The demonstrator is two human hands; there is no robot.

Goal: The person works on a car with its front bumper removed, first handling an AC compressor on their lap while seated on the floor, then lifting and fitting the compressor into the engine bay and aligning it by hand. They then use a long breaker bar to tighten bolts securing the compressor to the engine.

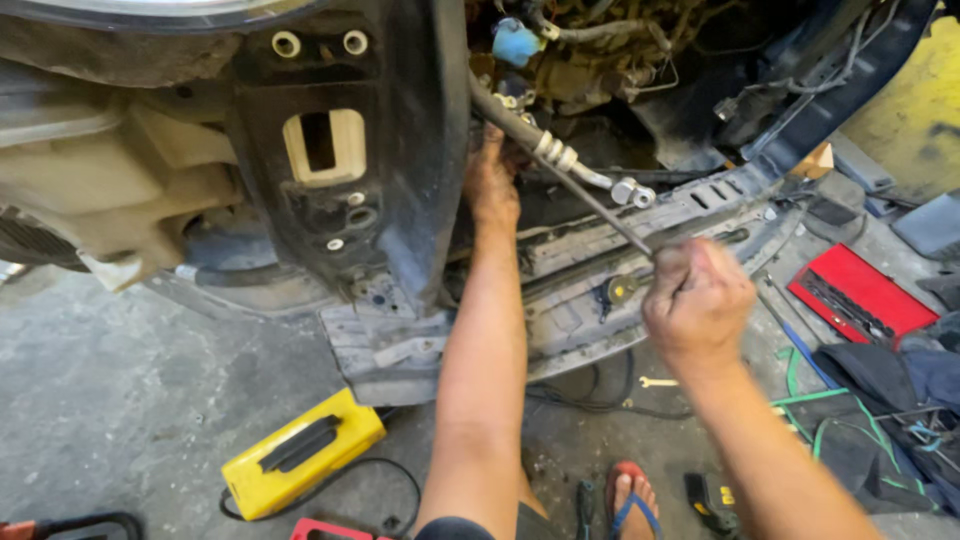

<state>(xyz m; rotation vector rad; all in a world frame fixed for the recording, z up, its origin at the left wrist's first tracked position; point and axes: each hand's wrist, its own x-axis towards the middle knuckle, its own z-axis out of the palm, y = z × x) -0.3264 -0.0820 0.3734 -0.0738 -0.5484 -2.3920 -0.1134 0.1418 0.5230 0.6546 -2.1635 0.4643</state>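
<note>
fingers of right hand grip a thin rod; outstretched left hand seemingly grasps hose.

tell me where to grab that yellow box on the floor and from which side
Grip the yellow box by the dark handle recessed along its top face, coming straight down from above. It lies flat on the concrete floor with that face up, and a black cable trails from its lower edge, so lifting by the handle probably avoids snagging it.

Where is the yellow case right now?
In the head view, the yellow case lies on the concrete floor at lower left, left of the left forearm and just below the car's hanging grey underpanel.
</note>
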